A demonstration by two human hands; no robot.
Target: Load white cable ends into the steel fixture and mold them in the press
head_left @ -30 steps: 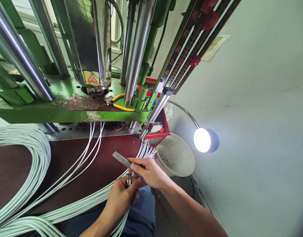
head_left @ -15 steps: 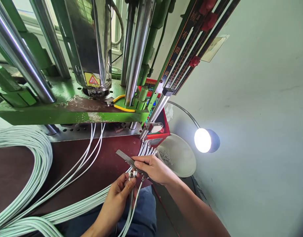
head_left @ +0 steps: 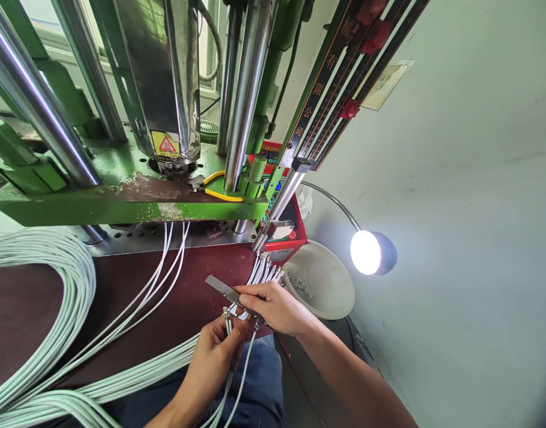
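The right hand (head_left: pixel 273 306) pinches a narrow metal strip (head_left: pixel 221 287), angled up-left over the dark table (head_left: pixel 121 309) so its lower edge faces the cable ends. The left hand (head_left: pixel 217 351) is closed around a few white cables (head_left: pixel 237 380), with their metal terminals (head_left: pixel 230 312) upright just beneath the strip, apparently seating into it. Further terminated cable ends (head_left: pixel 266 270) lie beside the white bowl (head_left: pixel 330 291).

Glossy white plastic-sheathed cables (head_left: pixel 41 333) — brushed metal strip (head_left: pixel 223 289), polished steel columns (head_left: pixel 246 89), chipped green-painted press plate (head_left: pixel 121 199).
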